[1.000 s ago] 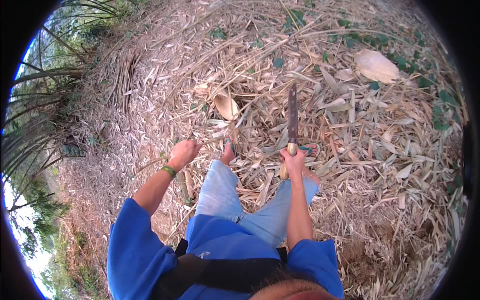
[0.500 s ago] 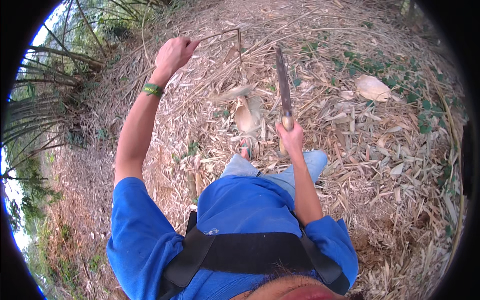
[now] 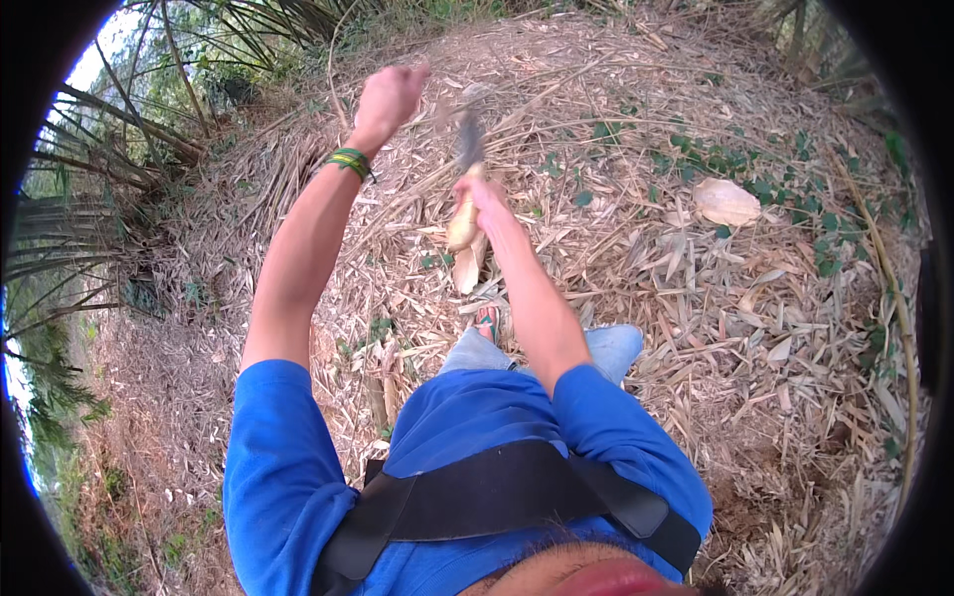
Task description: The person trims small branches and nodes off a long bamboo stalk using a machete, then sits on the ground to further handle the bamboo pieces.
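Observation:
A machete (image 3: 463,226) is gripped in my right hand (image 3: 483,202), out in front of my body. Its pale wooden handle points back toward me, and its dark blade, smeared by motion, points away. Farther out and to the left, my left hand (image 3: 391,101) is closed in a fist, slightly blurred. The thin dry twig that it gripped a moment before barely shows now, only as a faint smear between fist and blade. Whether blade and twig touch, I cannot tell. Below the machete's handle lies a pale dry husk (image 3: 468,270), partly hidden by the handle.
Dry leaves and bamboo litter (image 3: 686,328) cover the ground. Another pale husk (image 3: 726,202) lies to the right beside green creepers (image 3: 795,169). Bamboo stems (image 3: 129,119) rise at the far left. My sandalled foot (image 3: 486,320) stands below the husk.
My right hand has swung the machete left and away from me, toward my left hand. My left hand has shifted slightly right. The twig's bent end no longer shows clearly.

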The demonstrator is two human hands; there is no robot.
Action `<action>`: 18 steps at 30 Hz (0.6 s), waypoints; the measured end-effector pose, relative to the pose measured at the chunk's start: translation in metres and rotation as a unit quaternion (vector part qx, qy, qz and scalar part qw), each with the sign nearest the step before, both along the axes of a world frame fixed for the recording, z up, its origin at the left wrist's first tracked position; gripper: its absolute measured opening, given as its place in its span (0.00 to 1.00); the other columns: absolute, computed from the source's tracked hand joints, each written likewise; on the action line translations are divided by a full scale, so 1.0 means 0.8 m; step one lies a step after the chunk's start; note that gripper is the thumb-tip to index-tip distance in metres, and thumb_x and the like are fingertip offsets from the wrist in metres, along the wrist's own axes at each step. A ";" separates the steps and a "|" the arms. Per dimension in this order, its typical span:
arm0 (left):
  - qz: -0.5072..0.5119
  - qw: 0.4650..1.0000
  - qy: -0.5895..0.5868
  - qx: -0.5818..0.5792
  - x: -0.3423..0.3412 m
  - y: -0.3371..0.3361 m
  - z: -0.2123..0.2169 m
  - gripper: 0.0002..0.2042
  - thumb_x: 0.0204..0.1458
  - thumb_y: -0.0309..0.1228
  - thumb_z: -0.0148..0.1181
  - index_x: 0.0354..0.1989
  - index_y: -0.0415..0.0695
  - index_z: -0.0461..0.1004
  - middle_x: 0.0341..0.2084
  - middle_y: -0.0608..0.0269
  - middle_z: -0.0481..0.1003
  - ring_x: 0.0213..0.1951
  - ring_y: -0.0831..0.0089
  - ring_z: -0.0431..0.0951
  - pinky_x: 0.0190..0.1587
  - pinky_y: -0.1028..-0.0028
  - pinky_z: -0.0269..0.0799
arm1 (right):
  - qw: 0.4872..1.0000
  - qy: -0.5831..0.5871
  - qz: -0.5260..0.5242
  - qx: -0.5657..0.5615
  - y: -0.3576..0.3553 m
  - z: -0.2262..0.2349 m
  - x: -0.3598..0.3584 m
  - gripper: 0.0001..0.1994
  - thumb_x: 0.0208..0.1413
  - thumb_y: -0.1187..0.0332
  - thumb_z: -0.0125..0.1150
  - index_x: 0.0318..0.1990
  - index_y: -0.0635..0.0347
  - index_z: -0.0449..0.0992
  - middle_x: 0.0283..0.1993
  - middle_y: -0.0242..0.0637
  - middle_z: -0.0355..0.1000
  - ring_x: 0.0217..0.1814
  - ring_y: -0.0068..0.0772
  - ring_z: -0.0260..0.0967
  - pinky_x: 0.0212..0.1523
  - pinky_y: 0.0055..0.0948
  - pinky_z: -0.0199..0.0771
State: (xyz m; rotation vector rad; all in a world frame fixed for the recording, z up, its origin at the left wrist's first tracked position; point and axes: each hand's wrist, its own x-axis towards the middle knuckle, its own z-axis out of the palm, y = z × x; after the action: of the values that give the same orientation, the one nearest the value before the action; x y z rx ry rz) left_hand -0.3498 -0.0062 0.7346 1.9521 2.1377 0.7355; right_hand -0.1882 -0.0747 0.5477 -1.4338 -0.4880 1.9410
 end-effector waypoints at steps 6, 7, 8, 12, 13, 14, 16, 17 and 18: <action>0.055 0.988 0.048 0.138 -0.118 -0.031 0.058 0.24 0.61 0.52 0.50 0.29 0.39 0.74 0.20 0.46 0.75 0.26 0.48 0.77 0.30 0.58 0.69 | 0.996 -0.032 0.076 0.036 -0.136 -0.112 -0.007 0.04 0.48 0.72 0.62 0.29 0.64 0.77 0.18 0.35 0.70 0.16 0.28 0.66 0.18 0.31 0.68; 0.059 0.986 0.072 0.137 -0.127 -0.035 0.069 0.23 0.61 0.51 0.50 0.29 0.40 0.74 0.20 0.46 0.75 0.26 0.47 0.77 0.29 0.57 0.69 | 0.990 -0.064 0.112 0.062 -0.122 -0.118 0.019 0.04 0.48 0.72 0.62 0.27 0.63 0.78 0.19 0.35 0.70 0.16 0.28 0.66 0.19 0.31 0.69; 0.049 0.980 0.091 0.172 -0.140 -0.045 0.061 0.21 0.61 0.50 0.50 0.30 0.42 0.73 0.20 0.47 0.75 0.26 0.44 0.76 0.28 0.55 0.68 | 0.981 -0.123 0.129 0.077 -0.118 -0.106 0.039 0.04 0.45 0.72 0.62 0.25 0.64 0.77 0.18 0.36 0.71 0.16 0.28 0.67 0.19 0.31 0.68; -0.001 0.959 0.117 0.258 -0.126 -0.035 0.040 0.15 0.61 0.45 0.51 0.32 0.45 0.72 0.22 0.47 0.75 0.27 0.43 0.75 0.27 0.53 0.68 | 0.941 -0.282 0.119 0.141 -0.130 -0.043 0.128 0.07 0.42 0.69 0.63 0.24 0.64 0.77 0.18 0.36 0.72 0.17 0.26 0.69 0.21 0.30 0.68; -0.024 0.958 0.119 0.260 -0.120 -0.012 0.040 0.15 0.60 0.46 0.52 0.36 0.46 0.73 0.25 0.45 0.76 0.30 0.43 0.77 0.30 0.53 0.70 | 0.937 -0.298 0.107 0.148 -0.132 -0.072 0.155 0.08 0.42 0.68 0.63 0.25 0.65 0.77 0.18 0.37 0.73 0.17 0.26 0.69 0.21 0.31 0.69; -0.034 0.957 0.134 0.256 -0.127 -0.006 0.043 0.15 0.59 0.46 0.52 0.39 0.46 0.73 0.29 0.43 0.77 0.32 0.43 0.78 0.32 0.53 0.72 | 0.935 -0.312 0.105 0.133 -0.133 -0.070 0.168 0.08 0.42 0.68 0.63 0.25 0.65 0.77 0.19 0.37 0.73 0.18 0.26 0.69 0.21 0.31 0.68; 0.063 0.903 0.294 0.306 -0.145 0.052 0.004 0.20 0.56 0.44 0.55 0.48 0.41 0.69 0.36 0.39 0.76 0.38 0.41 0.77 0.38 0.53 0.73 | 0.934 -0.327 0.096 0.104 -0.158 -0.073 0.197 0.08 0.42 0.68 0.62 0.25 0.65 0.77 0.19 0.37 0.73 0.18 0.26 0.70 0.21 0.30 0.68; 0.105 0.863 0.369 0.329 -0.146 0.080 -0.021 0.23 0.55 0.43 0.56 0.53 0.39 0.66 0.39 0.36 0.75 0.41 0.40 0.76 0.41 0.53 0.74 | 0.937 -0.324 0.089 0.098 -0.175 -0.072 0.212 0.08 0.42 0.68 0.62 0.25 0.65 0.77 0.19 0.37 0.73 0.18 0.26 0.70 0.21 0.31 0.67; 0.091 0.942 0.271 0.174 -0.130 0.103 -0.050 0.34 0.51 0.41 0.59 0.61 0.32 0.56 0.46 0.32 0.71 0.48 0.38 0.72 0.49 0.52 0.72 | 0.937 -0.328 0.073 0.100 -0.176 -0.070 0.228 0.08 0.42 0.68 0.62 0.25 0.66 0.77 0.18 0.37 0.73 0.18 0.26 0.70 0.21 0.31 0.67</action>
State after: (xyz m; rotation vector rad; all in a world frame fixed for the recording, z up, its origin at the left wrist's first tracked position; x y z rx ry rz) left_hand -0.4540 0.0758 0.6945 2.3837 2.6873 0.7036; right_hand -0.0062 -0.2157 0.4921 -1.9331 -1.0855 1.4198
